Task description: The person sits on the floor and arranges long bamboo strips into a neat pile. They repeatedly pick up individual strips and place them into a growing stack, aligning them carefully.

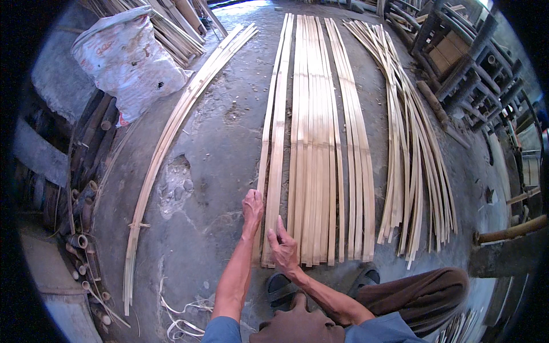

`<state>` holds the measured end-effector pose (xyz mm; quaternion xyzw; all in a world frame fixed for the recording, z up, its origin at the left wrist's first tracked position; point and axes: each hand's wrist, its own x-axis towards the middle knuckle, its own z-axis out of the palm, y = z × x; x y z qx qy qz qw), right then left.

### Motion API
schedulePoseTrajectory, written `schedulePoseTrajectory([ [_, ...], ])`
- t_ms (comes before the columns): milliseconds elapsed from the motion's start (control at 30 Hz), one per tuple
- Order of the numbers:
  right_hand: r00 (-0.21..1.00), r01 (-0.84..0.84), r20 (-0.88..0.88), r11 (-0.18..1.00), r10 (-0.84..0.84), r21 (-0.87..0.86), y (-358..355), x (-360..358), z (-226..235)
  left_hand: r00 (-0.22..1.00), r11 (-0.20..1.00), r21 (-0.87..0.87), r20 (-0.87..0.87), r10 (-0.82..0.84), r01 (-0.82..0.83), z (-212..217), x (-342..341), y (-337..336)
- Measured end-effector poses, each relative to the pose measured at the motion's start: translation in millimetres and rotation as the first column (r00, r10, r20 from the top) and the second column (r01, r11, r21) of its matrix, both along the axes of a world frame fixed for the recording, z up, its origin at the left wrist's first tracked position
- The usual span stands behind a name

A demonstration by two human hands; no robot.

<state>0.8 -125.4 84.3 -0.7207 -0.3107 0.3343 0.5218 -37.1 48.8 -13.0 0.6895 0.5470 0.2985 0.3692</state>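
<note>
1. While a tied bundle of pale bamboo strips (166,137) curves along the grey concrete floor (223,131) at far left, the left hand (252,207) presses flat, fingers extended, gripping nothing, on the leftmost pair of long pale bamboo slats (275,131).
2. Just beside it, the right hand (284,247) lies open on those slats' near end, seemingly aligning them; next they likely need nudging against the flat row of laid slats (320,148).

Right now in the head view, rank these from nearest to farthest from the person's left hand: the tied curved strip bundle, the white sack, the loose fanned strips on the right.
From the left hand:
1. Tied curved strip bundle, on the floor to its left.
2. Loose fanned strips, across the flat rows to the right.
3. White sack, far upper left, against stacked poles.
</note>
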Motion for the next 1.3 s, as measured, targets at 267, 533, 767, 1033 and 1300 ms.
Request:
schedulePoseTrajectory([
  [267,0.998,-0.049,0.022,0.997,0.051,-0.053,12.0,-4.4,-1.0,0.994,0.986,0.14,-0.032,0.101,-0.095,25.2,6.7,10.5],
  [533,0.993,0.012,-0.119,0.999,-0.018,-0.051,19.3,-21.5,-11.7,0.99,0.989,0.119,-0.095,0.103,-0.092,18.6,-2.9,21.5],
  [767,0.993,0.057,-0.096,0.997,-0.062,-0.051,16.6,-39.0,-12.0,0.997,0.992,0.111,-0.046,0.061,-0.055,24.9,-2.1,11.7],
  [1033,0.999,-0.019,-0.03,0.997,0.017,-0.07,15.7,-36.2,-5.1,0.996,0.993,0.088,-0.035,0.08,-0.077,14.7,-12.2,19.6],
  [1300,1.0,0.007,0.005,1.0,-0.007,0.017,18.1,-40.5,-0.7,0.994,0.994,0.076,-0.061,0.087,-0.082,23.9,-12.7,16.2],
])
